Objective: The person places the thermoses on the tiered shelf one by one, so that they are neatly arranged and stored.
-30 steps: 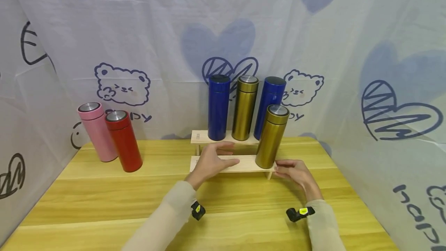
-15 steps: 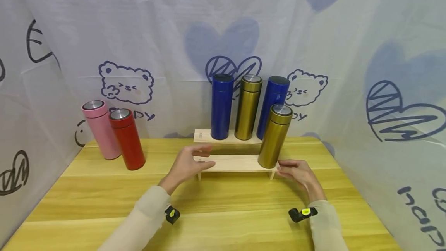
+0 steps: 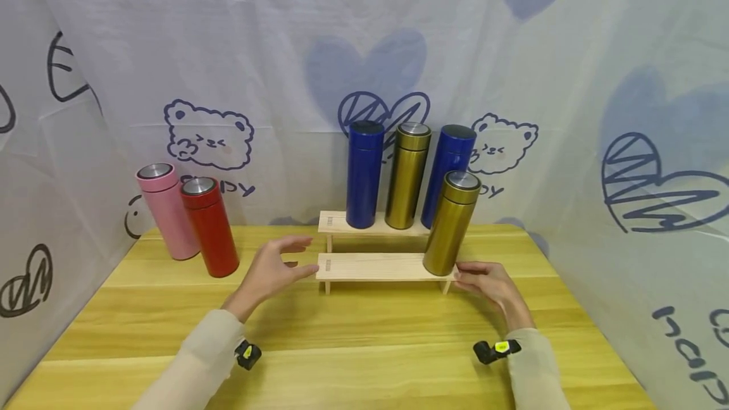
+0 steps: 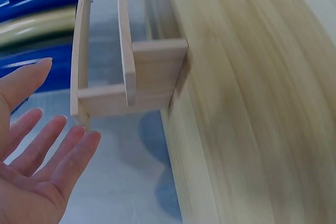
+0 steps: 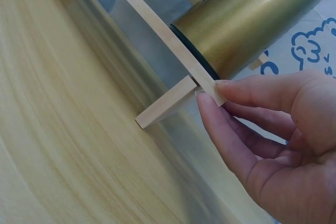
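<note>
A two-tier wooden rack (image 3: 376, 266) stands on the table. On its lower board, at the right end, a gold thermos bottle (image 3: 451, 226) is upright. My right hand (image 3: 488, 285) pinches that board's right end between thumb and fingers, as the right wrist view shows at the board's edge (image 5: 202, 77). My left hand (image 3: 273, 272) is off the rack's left end, fingers spread and holding nothing; its thumb tip is right by the lower board. On the upper board stand a blue bottle (image 3: 364, 176), another gold bottle (image 3: 407, 176) and a second blue bottle (image 3: 447, 160), partly hidden.
Left of the rack, a pink bottle (image 3: 168, 214) and a red bottle (image 3: 211, 229) stand upright on the wooden table (image 3: 364, 347). A printed cloth (image 3: 273, 68) hangs behind and at both sides of the table.
My left hand has moved left, from over the lower board to beyond the rack's left end. The right hand keeps its hold on the board, and the bottles stay in place.
</note>
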Available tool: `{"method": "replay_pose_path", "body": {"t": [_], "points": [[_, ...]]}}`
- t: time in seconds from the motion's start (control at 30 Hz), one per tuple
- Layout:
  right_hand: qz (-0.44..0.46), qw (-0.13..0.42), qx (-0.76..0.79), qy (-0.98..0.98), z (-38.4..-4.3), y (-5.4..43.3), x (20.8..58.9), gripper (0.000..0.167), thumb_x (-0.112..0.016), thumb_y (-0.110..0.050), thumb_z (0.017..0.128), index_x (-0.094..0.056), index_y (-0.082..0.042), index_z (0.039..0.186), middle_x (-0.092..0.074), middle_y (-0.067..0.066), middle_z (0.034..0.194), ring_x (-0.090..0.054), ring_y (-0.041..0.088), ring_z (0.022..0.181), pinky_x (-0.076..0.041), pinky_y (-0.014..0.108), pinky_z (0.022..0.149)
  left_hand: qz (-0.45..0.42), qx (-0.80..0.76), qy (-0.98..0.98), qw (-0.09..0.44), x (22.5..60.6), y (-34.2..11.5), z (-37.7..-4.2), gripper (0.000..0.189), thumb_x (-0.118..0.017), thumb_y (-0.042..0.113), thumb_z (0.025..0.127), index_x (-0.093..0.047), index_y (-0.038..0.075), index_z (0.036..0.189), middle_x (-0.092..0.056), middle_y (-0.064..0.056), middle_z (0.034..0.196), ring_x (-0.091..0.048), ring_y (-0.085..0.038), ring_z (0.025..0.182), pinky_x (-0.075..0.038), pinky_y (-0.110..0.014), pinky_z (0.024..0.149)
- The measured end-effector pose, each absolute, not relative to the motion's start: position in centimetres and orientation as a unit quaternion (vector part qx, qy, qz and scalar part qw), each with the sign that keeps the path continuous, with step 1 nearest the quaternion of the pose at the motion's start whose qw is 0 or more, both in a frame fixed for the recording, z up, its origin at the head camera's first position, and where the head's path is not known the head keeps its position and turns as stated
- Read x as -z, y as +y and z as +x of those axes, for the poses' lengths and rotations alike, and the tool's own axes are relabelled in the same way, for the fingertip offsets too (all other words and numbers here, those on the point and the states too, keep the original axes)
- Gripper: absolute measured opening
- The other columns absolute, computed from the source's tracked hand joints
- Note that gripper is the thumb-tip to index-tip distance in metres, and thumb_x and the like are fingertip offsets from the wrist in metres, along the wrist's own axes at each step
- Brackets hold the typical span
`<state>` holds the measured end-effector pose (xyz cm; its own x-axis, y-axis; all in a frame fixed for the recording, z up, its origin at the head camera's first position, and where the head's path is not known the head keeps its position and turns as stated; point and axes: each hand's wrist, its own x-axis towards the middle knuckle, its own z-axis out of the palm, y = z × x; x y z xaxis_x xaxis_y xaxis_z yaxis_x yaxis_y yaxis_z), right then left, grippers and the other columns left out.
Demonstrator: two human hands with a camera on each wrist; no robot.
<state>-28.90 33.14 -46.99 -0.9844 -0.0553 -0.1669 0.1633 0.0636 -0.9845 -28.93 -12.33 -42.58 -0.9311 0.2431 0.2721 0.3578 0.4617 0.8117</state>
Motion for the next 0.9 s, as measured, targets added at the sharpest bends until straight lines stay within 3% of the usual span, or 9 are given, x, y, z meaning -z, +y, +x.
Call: {"method": "replay_pose_path", "body": {"t": [0.47, 0.7, 0.8, 0.9], "points": [[0.053, 0.075, 0.675, 0.732, -28.8, 32.8, 46.9, 0.053, -0.065, 0.007, 0.096, -0.044, 0.021, 0.143, -0.068, 0.025, 0.129, -0.076, 0.010, 0.086, -0.064, 0.028, 0.085, -0.144, 0.464, -0.870, 0.082, 43.0, -18.2, -28.6, 0.057, -0.086, 0.018, 0.085, -0.066, 0.007, 0.136, -0.067, -0.021, 0.136, -0.069, -0.042, 0.118, -0.061, -0.050, 0.093], [0.057, 0.074, 0.680, 0.727, -28.8, 32.8, 46.9, 0.054, -0.066, 0.009, 0.095, -0.044, 0.021, 0.143, -0.073, 0.018, 0.120, -0.076, 0.011, 0.086, -0.064, 0.028, 0.084, -0.130, 0.416, -0.895, 0.095, 43.4, -21.9, -28.0, 0.058, -0.084, 0.026, 0.087, -0.064, 0.007, 0.138, -0.069, -0.019, 0.134, -0.070, -0.039, 0.116, -0.058, -0.056, 0.099], [0.055, 0.074, 0.682, 0.725, -28.8, 32.8, 47.0, 0.054, -0.065, 0.009, 0.095, -0.044, 0.022, 0.143, -0.074, 0.013, 0.115, -0.076, 0.010, 0.085, -0.064, 0.027, 0.084, -0.119, 0.407, -0.901, 0.092, 43.4, -23.4, -27.5, 0.059, -0.084, 0.028, 0.087, -0.064, 0.004, 0.137, -0.069, -0.021, 0.133, -0.069, -0.041, 0.116, -0.061, -0.049, 0.096], [0.053, 0.073, 0.682, 0.725, -28.9, 32.8, 47.1, 0.054, -0.065, 0.009, 0.095, -0.043, 0.022, 0.143, -0.074, 0.014, 0.115, -0.076, 0.010, 0.085, -0.064, 0.027, 0.083, -0.100, 0.406, -0.904, 0.088, 43.4, -25.0, -27.1, 0.060, -0.084, 0.031, 0.087, -0.064, 0.002, 0.136, -0.069, -0.023, 0.133, -0.068, -0.042, 0.117, -0.063, -0.030, 0.090]]}}
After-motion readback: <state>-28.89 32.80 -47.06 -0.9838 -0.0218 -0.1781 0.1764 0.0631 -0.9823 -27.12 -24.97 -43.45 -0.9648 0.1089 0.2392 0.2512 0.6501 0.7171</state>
